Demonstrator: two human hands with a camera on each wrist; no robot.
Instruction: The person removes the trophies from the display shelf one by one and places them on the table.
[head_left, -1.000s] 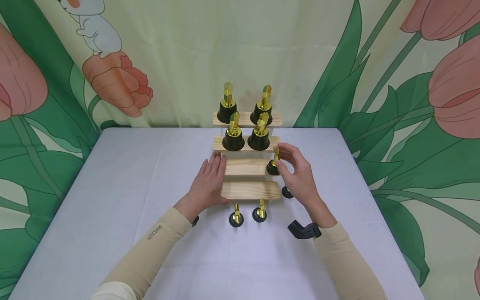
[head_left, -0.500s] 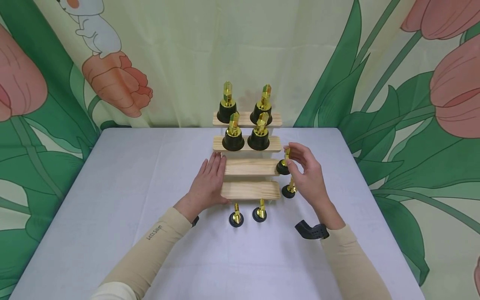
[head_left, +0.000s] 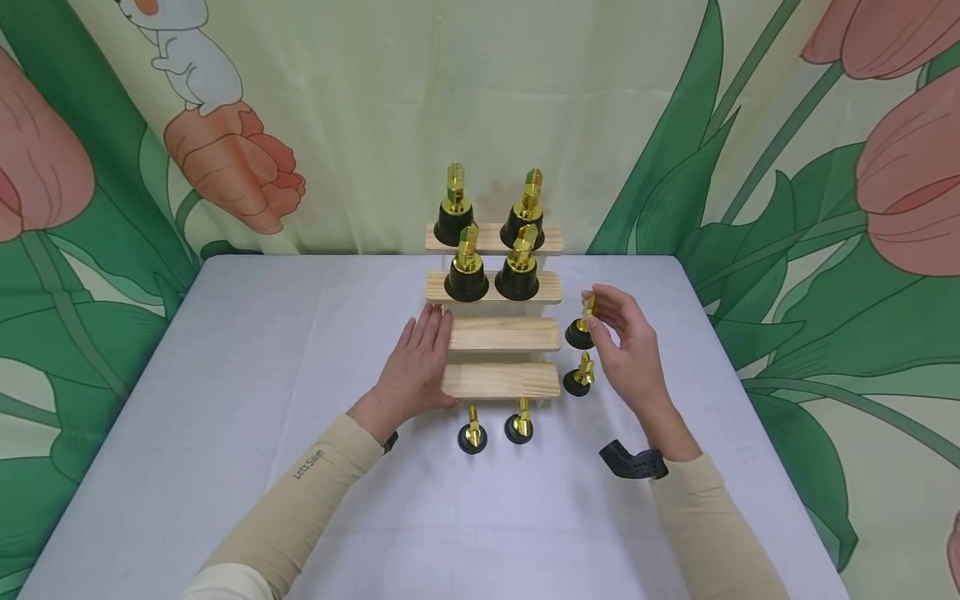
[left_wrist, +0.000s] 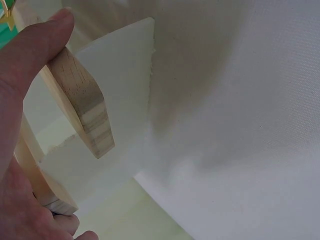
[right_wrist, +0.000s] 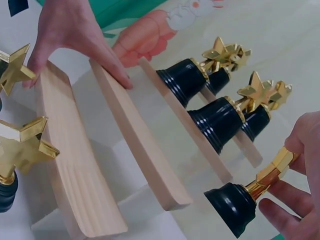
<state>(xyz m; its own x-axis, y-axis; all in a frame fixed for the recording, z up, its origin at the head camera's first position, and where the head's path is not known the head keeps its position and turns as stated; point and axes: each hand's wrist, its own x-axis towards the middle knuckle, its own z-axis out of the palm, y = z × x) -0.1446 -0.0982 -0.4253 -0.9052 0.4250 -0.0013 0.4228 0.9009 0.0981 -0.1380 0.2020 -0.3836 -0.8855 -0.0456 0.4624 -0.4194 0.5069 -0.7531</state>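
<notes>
A star trophy [head_left: 579,337] with a black base and gold top is pinched between the thumb and fingers of my right hand [head_left: 632,354], just off the right end of the rack's third tier. It leans in the right wrist view. My left hand [head_left: 415,362] lies along the left side of the tiered wooden rack [head_left: 501,381]; its thumb is at the lowest plank [left_wrist: 82,95] and its straight fingers touch the plank above. Both lower tiers are bare. Two trophies stand on the second tier, including one trophy [head_left: 467,282], and two larger-looking trophies [head_left: 453,223] on the top tier.
Another trophy [head_left: 578,382] stands right of the lowest tier. In front of the rack are a left trophy [head_left: 472,439] and a right trophy [head_left: 518,429]. A white cloth covers the table [head_left: 300,350]; a printed curtain [head_left: 360,125] hangs behind.
My right hand has moved right with the trophy, from over the third tier's right end to beside it. The trophy near the lowest tier is now uncovered. The left hand stays put.
</notes>
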